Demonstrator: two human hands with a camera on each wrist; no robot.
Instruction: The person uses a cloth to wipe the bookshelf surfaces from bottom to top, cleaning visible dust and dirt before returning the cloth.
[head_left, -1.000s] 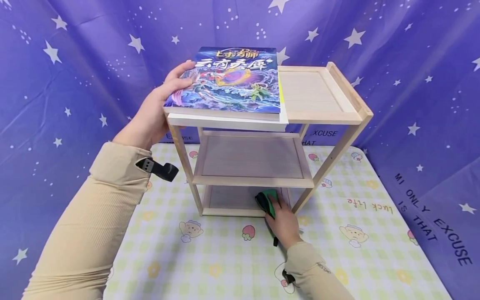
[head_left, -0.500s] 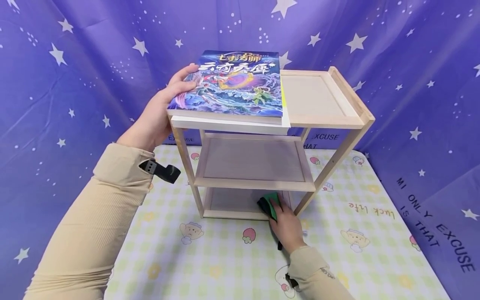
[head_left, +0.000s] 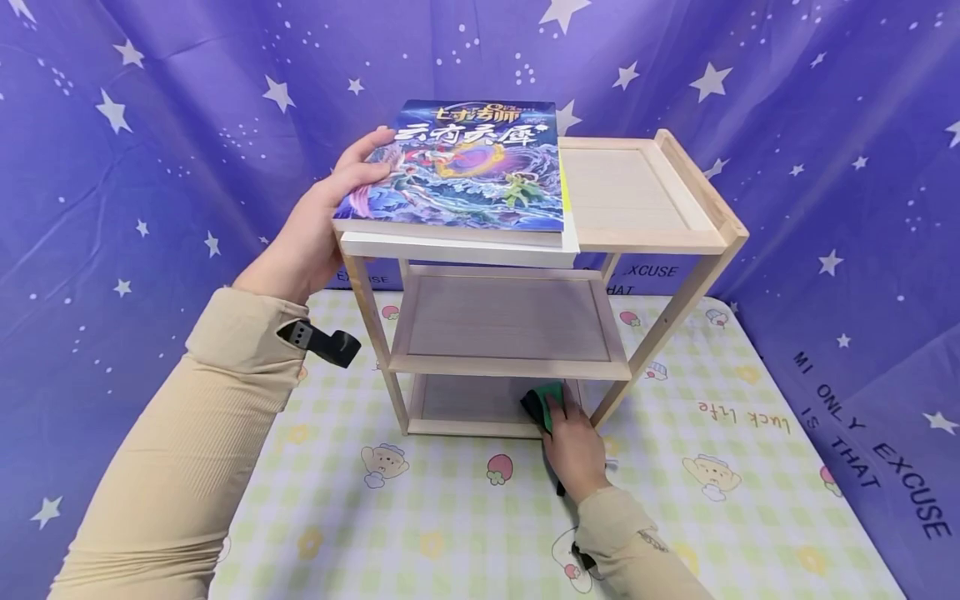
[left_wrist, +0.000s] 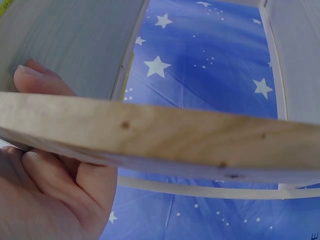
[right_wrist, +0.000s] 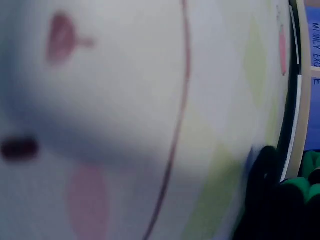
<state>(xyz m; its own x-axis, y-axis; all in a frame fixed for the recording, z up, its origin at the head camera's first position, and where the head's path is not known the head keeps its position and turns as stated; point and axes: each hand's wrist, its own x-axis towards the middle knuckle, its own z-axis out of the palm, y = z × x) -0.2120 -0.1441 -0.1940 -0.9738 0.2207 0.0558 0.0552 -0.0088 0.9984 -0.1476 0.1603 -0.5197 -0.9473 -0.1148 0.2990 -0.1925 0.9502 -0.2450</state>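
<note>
A light wooden three-tier shelf stands upright on the table. On the left of its top tier lies a blue illustrated book, stacked over a white-edged book. My left hand grips the shelf's upper left end, with fingers on the blue cover's left edge. In the left wrist view, fingers curl round behind a wooden side post. At the bottom tier's right front corner, my right hand holds a crumpled green and black cloth; its fingertips partly hide the cloth.
A checked tablecloth with cartoon prints covers the table. Purple star-patterned curtain hangs close behind and on both sides. The top tier's right part is bare wood with a raised end rail.
My right hand and the cloth have shifted slightly right along the bottom tier. The left hand keeps its hold on the shelf, and the books stay put.
</note>
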